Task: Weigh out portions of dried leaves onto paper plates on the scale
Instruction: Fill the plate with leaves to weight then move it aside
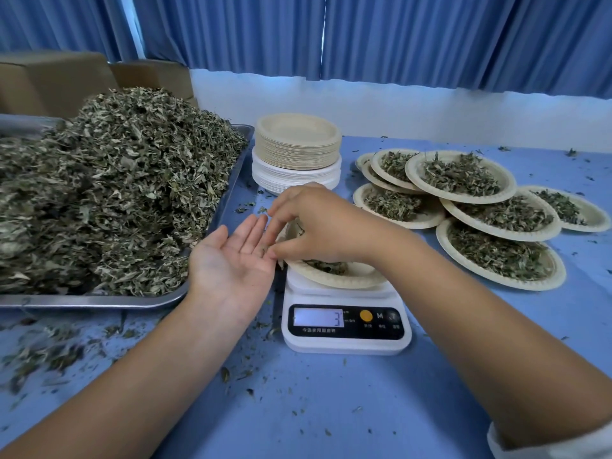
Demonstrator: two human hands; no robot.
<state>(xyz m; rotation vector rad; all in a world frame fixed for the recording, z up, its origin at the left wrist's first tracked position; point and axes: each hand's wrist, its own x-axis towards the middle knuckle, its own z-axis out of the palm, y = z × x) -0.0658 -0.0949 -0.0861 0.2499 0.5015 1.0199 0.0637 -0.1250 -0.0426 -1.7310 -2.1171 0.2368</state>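
Two brown cardboard boxes (49,81) stand at the far left, behind a metal tray (99,301) heaped high with dried leaves (116,187). Loose scraps lie scattered over the blue worktop (331,409) in front of the tray.

Just right of the tray, the left hand (231,260) lies palm up beside the scale. Its grip is apart, with the fingers straight and nothing clasped. Behind it stands a stack of plates (298,150), tan ones on top of white ones.

The white scale (346,326) sits at the middle. Its lit display reads "3". Beside the display are an orange round button and the letter "M", with small Chinese characters below that are too fine to read surely. A paper plate (344,278) holding a few leaves rests on the scale.

The right hand (314,223) hovers over this plate. Its fingers are bent and their tips are drawn together against the left fingers. Whether that grip pinches a scrap cannot be told.

Several filled plates (463,180) overlap one another at the right, each carrying a portion of leaves. Blue curtains (430,34) hang behind.
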